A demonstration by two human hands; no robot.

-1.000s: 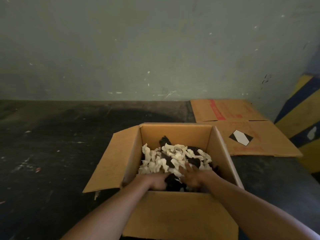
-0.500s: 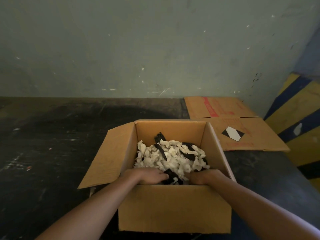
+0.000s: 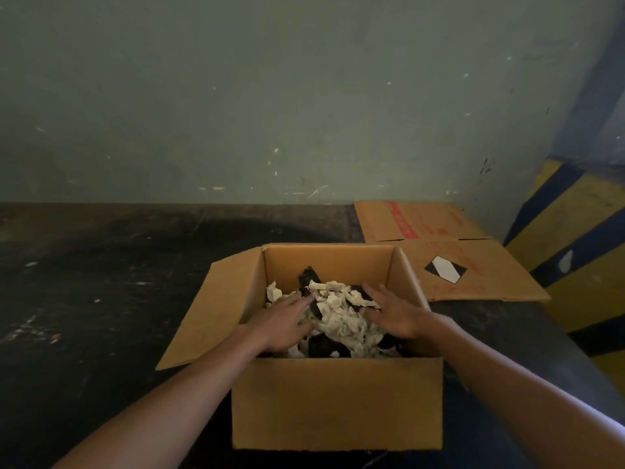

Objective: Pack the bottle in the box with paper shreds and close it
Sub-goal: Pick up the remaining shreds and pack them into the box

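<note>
An open brown cardboard box (image 3: 336, 401) stands on the dark floor in front of me, its left flap (image 3: 209, 309) folded outward. Inside lies a heap of white paper shreds (image 3: 341, 316) mixed with dark pieces. Both hands rest flat on the heap with fingers spread: my left hand (image 3: 285, 321) on its left side, my right hand (image 3: 394, 314) on its right side. Neither hand holds anything. A dark object (image 3: 309, 275) pokes out of the shreds near the back wall; I cannot tell whether it is the bottle.
A flattened cardboard sheet (image 3: 439, 252) with red print and a black-and-white diamond label lies on the floor behind the box to the right. A yellow-and-blue striped barrier (image 3: 581, 245) stands at far right. A grey-green wall (image 3: 270, 96) closes the back.
Both hands have moved from the near edge of the box forward onto the shred heap and spread their fingers. The shreds look shifted and pressed toward the middle.
</note>
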